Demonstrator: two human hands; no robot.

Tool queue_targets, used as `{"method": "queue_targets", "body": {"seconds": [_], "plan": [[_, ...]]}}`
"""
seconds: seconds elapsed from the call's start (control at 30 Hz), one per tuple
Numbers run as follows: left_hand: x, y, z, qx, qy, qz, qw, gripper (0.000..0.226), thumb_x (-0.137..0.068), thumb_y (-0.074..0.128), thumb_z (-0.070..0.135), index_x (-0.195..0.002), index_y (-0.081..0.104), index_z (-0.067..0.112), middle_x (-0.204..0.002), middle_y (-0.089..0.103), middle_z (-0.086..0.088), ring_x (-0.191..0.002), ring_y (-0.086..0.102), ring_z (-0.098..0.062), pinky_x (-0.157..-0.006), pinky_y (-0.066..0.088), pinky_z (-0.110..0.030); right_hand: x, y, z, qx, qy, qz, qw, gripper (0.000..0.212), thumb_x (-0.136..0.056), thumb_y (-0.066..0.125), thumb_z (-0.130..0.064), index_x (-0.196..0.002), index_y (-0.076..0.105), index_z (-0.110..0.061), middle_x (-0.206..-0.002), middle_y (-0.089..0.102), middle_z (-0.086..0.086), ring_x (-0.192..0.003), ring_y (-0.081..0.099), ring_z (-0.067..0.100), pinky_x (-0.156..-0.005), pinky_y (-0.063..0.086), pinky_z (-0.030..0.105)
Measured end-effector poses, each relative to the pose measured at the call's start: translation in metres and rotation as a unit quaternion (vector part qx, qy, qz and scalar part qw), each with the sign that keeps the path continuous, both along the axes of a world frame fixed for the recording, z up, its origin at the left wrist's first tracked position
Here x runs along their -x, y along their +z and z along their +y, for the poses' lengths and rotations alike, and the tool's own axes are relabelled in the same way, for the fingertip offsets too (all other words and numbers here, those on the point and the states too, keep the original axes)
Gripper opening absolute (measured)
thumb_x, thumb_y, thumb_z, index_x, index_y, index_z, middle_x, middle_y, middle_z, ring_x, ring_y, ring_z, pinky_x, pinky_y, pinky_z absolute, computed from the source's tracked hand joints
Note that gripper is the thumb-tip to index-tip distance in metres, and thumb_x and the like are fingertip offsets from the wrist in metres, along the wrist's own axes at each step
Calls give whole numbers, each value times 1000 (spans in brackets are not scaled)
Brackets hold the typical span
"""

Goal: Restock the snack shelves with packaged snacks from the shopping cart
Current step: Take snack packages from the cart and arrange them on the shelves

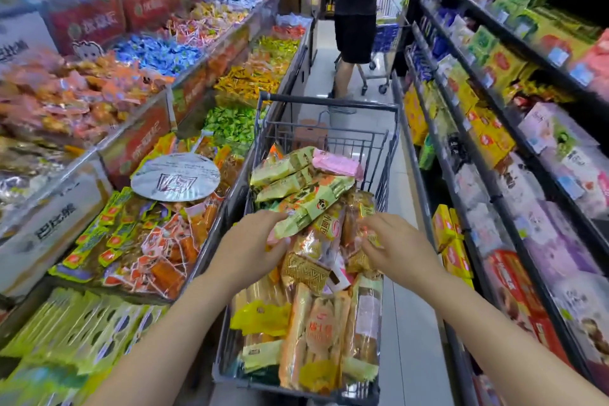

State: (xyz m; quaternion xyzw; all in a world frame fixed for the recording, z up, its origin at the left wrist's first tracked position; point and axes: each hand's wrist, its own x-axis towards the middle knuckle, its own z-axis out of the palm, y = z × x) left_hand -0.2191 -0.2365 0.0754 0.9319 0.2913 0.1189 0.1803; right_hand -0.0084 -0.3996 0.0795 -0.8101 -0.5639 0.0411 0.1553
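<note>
A grey wire shopping cart [389, 148] stands in the aisle before me, heaped with packaged snacks. My left hand [250, 245] grips the near end of a long pale-green and orange packet [316, 204] on top of the pile. My right hand [395, 247] reaches in from the right, its fingers curled over a clear gold-printed bag [357, 211]; whether it grips the bag is unclear. More clear gold and orange bread-roll bags [321, 333] fill the near end of the cart. A pink packet [336, 163] lies at the far end.
Tiered bins of loose wrapped sweets [158, 53] line the left, with a round silver sign [176, 176] over one bin. Dark shelves with boxed and bagged snacks [494, 138] run along the right. Another person [356, 10] stands with a second cart [382, 36] further down the narrow aisle.
</note>
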Motion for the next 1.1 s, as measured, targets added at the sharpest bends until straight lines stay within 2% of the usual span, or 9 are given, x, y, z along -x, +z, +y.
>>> {"method": "queue_targets", "body": {"seconds": [0.2, 0.33, 0.5, 0.63, 0.8, 0.87, 0.93, 1.0, 1.1], "plan": [[-52, -45, 75, 44, -20, 68, 997, 52, -98, 48, 45, -145, 37, 26, -144, 44, 6, -134, 39, -14, -105, 39, -32, -34, -21, 58, 50, -25, 10, 998, 38, -97, 46, -40, -132, 51, -25, -123, 54, -9, -117, 48, 13, -93, 40, 27], [-83, -79, 110, 74, -45, 114, 990, 60, -97, 48, 46, -150, 30, 23, -150, 39, 3, -139, 33, -17, -108, 35, -32, -46, -41, 85, 80, -56, 33, 995, 36, -96, 48, -39, -128, 54, -24, -119, 57, -6, -114, 50, 17, -89, 45, 33], [-109, -122, 134, 115, -62, 173, 976, 78, -93, 52, 51, -154, 16, 21, -158, 23, -5, -145, 22, -23, -115, 26, -36, -57, -71, 105, 132, -84, 50, 986, 32, -96, 49, -39, -122, 57, -23, -119, 59, -3, -114, 51, 21, -86, 46, 37], [-112, -149, 136, 105, -74, 195, 972, 82, -91, 47, 61, -155, 6, 30, -161, 12, -5, -148, 10, -25, -118, 20, -42, -60, -94, 114, 174, -108, 78, 976, 35, -96, 47, -41, -125, 53, -22, -118, 59, -1, -112, 52, 23, -80, 47, 35], [-100, -162, 129, 85, -118, 158, 977, 81, -89, 47, 64, -154, 10, 34, -161, 15, -5, -147, 14, -29, -118, 17, -44, -57, -119, 130, 174, -178, 173, 953, 60, -95, 45, -50, -145, 33, -18, -128, 57, 8, -114, 55, 29, -87, 48, 39], [-96, -162, 124, 75, -129, 149, 978, 79, -87, 39, 68, -153, 16, 32, -160, 20, -7, -145, 19, -30, -117, 19, -44, -52, -126, 137, 157, -215, 236, 934, 72, -94, 45, -55, -151, 21, -17, -138, 52, 11, -123, 50, 30, -95, 45, 39], [-93, -158, 121, 72, -135, 148, 977, 81, -82, 29, 69, -153, 19, 31, -159, 22, -4, -145, 19, -27, -117, 20, -45, -46, -134, 146, 143, -239, 288, 916, 79, -92, 45, -58, -153, 13, -17, -137, 53, 13, -123, 51, 30, -98, 44, 41], [-89, -156, 117, 74, -143, 150, 976, 77, -85, 34, 66, -153, 18, 34, -161, 17, 1, -147, 14, -23, -118, 15, -44, -38, -140, 154, 134, -247, 321, 904, 85, -90, 47, -61, -153, 8, -21, -140, 50, 11, -122, 52, 30, -98, 45, 41], [-82, -154, 111, 83, -160, 141, 973, 73, -91, 47, 57, -153, 17, 33, -162, 12, 4, -147, 12, -21, -117, 10, -38, -26, -147, 165, 93, -286, 371, 879, 96, -84, 54, -64, -153, 5, -20, -153, 33, 6, -135, 40, 31, -105, 38, 42]]}}
